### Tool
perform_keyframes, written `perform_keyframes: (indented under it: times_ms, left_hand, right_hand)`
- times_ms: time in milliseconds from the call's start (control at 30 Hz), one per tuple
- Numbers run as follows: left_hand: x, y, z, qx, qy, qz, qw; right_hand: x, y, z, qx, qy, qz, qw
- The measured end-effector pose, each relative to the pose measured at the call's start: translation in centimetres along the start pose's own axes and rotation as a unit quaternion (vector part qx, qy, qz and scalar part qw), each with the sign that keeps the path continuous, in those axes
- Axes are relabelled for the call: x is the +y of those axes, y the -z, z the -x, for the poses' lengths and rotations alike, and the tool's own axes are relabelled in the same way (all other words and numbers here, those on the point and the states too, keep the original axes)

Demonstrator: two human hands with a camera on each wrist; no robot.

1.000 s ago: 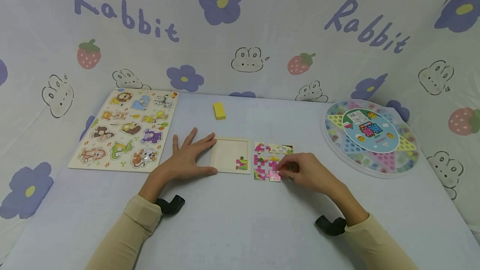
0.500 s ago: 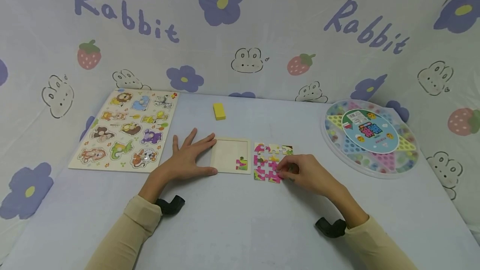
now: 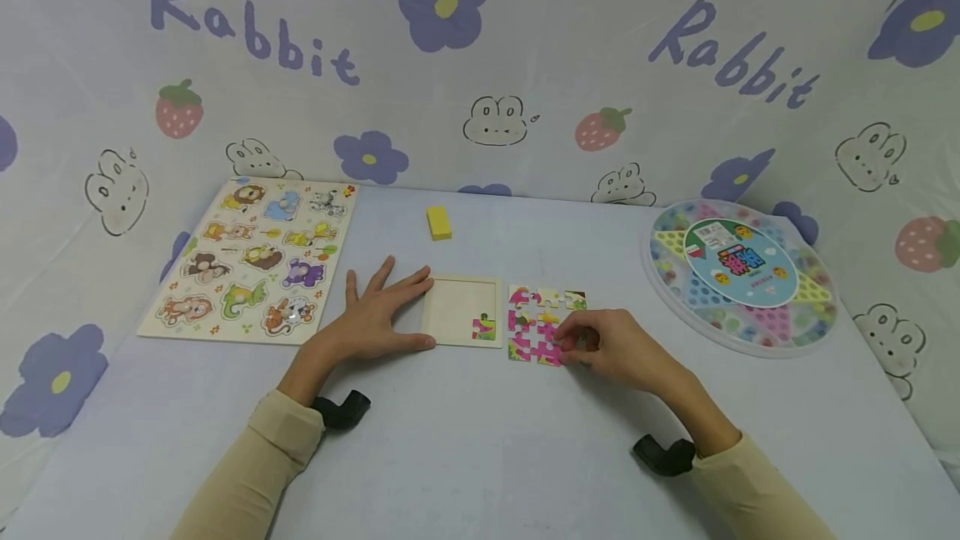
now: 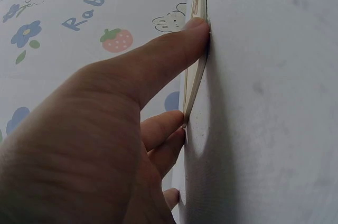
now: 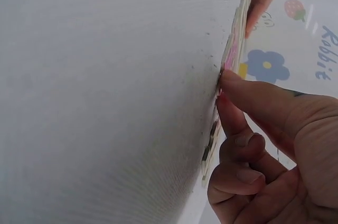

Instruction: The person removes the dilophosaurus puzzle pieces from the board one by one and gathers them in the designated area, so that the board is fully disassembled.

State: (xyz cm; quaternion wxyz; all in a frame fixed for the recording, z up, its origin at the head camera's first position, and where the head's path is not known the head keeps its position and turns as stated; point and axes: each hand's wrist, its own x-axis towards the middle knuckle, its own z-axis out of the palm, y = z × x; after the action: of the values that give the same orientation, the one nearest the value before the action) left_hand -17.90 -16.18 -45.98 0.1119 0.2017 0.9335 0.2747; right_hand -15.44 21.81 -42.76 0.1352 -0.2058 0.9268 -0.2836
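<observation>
My left hand lies with spread, mostly straight fingers at the left side of a shallow square wooden puzzle tray. Its thumb and forefinger touch the tray's edge; the left wrist view shows the thumb against the rim. One pink and green jigsaw piece sits in the tray's lower right corner. Right of the tray, several colourful jigsaw pieces lie grouped in rows. My right hand pinches a pink jigsaw piece by thumb and forefinger at the group's right side, hiding some pieces. Its other fingers are curled.
An animal picture puzzle board lies at the left. Behind the tray is a small yellow block. A round, clear-rimmed game board lies at the right. A printed cloth hangs behind the white table.
The pink piece at my right fingertips has lost its bright shine and looks flatter. My right hand has shifted only slightly. My left hand and the tray have stayed in place.
</observation>
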Motion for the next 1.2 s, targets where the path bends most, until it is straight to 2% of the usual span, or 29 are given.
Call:
perform_keyframes:
  times_ms: [267,600,867,1200]
  left_hand:
    - [-0.1,-0.1,-0.1,-0.001,0.002,-0.005,1.0]
    - [0.0,-0.1,0.0,-0.001,0.001,-0.004,1.0]
    - [0.0,-0.1,-0.1,-0.001,0.003,-0.005,1.0]
    - [-0.2,-0.2,-0.2,-0.001,0.002,-0.002,1.0]
  right_hand:
    - [-0.1,0.0,-0.1,-0.004,-0.002,-0.007,1.0]
    - [-0.6,0.1,-0.5,0.009,0.018,-0.02,0.9996]
    - [-2.4,-0.8,-2.5,0.017,0.051,-0.03,0.9981]
    - [-4.7,-2.1,-5.8,-0.011,0.068,-0.036,0.997]
